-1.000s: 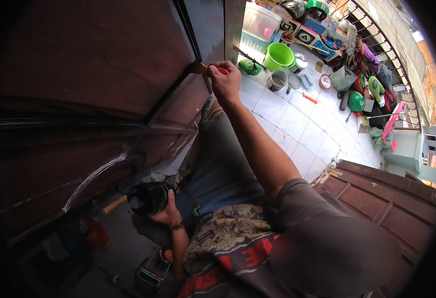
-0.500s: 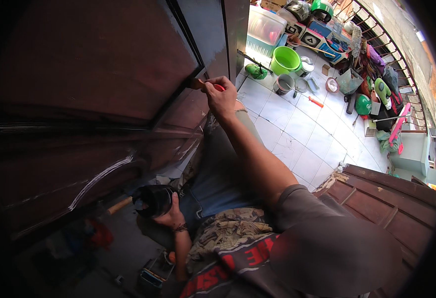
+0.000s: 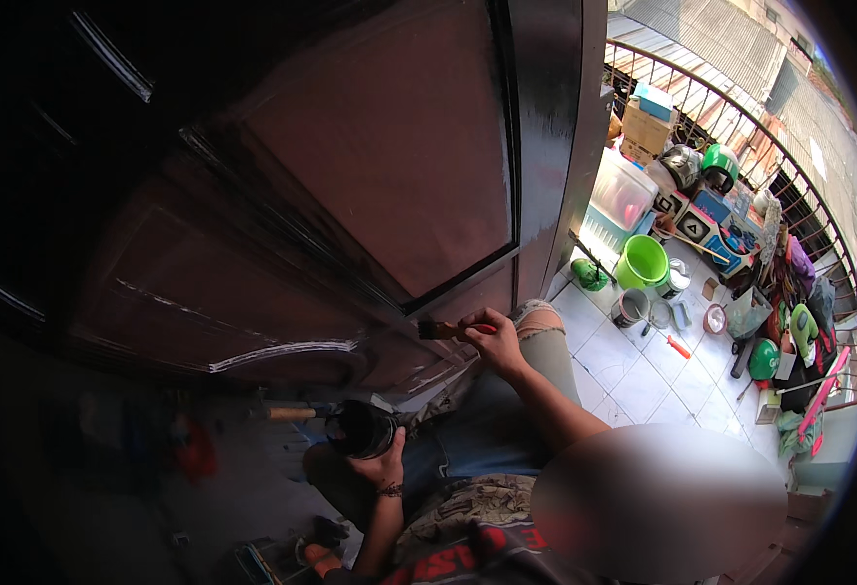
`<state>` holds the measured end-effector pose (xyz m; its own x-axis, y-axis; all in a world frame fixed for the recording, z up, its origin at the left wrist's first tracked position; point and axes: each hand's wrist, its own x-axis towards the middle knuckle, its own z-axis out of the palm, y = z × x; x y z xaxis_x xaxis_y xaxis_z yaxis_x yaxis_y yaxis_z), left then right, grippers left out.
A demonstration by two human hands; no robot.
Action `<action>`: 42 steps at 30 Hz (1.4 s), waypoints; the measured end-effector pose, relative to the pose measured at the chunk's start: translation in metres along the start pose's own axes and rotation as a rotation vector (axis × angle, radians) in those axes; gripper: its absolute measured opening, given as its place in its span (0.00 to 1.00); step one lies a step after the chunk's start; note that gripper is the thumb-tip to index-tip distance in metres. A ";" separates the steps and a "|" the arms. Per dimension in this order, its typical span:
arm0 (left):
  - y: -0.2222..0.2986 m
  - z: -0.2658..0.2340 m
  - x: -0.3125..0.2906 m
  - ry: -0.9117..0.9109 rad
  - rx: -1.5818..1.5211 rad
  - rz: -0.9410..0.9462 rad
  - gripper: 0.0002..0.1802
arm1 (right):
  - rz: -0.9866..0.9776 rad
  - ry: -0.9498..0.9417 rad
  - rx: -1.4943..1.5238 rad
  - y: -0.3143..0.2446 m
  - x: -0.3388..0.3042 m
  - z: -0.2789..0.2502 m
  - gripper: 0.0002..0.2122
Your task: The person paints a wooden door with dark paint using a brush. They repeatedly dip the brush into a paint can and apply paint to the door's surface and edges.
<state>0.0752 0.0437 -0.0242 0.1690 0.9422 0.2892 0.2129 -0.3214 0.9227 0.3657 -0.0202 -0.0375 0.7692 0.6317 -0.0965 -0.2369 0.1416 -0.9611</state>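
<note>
My right hand point(image 3: 497, 339) grips a paintbrush point(image 3: 440, 331) with a red handle. Its dark bristles are at the brown wooden door point(image 3: 399, 185), by the lower corner of a raised panel framed in wet-looking black; whether they touch cannot be made out. Lower down, my left hand point(image 3: 385, 462) holds a dark round paint container point(image 3: 360, 429) from its side, above my bent leg. The container looks black inside, and how full it is stays unclear. Glossy dark paint covers the door's edge strip, while the panel faces look duller brown.
On white floor tiles point(image 3: 609, 356) to the right stand a green bucket point(image 3: 641, 261), a grey pail point(image 3: 630, 307) and a red-handled tool point(image 3: 679, 347). Boxes, helmets point(image 3: 720, 166) and bags crowd along a metal railing point(image 3: 740, 107). A wooden handle point(image 3: 292, 413) juts out beside the container.
My right hand has brought the brush along the panel's lower edge, from its right corner toward the left one. The view has swung; my left hand still holds the container.
</note>
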 end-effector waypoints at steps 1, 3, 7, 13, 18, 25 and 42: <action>0.004 -0.006 -0.002 0.010 0.034 -0.010 0.56 | 0.112 -0.052 0.214 0.002 0.001 -0.007 0.07; -0.004 -0.012 -0.006 0.033 0.029 0.017 0.56 | 0.357 -0.076 0.189 -0.003 -0.003 -0.026 0.07; -0.024 -0.017 0.001 -0.064 -0.041 -0.024 0.54 | 0.345 -0.153 0.593 0.004 -0.015 -0.046 0.08; 0.030 -0.023 0.027 -0.132 -0.059 0.172 0.48 | 0.293 -0.294 0.597 -0.105 -0.039 -0.015 0.12; 0.071 -0.037 0.056 -0.147 0.016 0.352 0.45 | 0.005 -0.498 0.333 -0.194 -0.043 0.036 0.11; 0.084 -0.053 0.061 -0.090 0.078 0.375 0.47 | -0.475 -0.750 -0.080 -0.269 -0.081 0.092 0.10; 0.104 -0.087 0.063 0.036 0.270 0.647 0.35 | -0.891 -1.409 -0.794 -0.247 -0.117 0.199 0.08</action>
<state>0.0247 0.0777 0.1125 0.3119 0.5550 0.7712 0.3128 -0.8264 0.4682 0.2163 0.0228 0.2621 -0.6097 0.7309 0.3067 0.5349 0.6649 -0.5213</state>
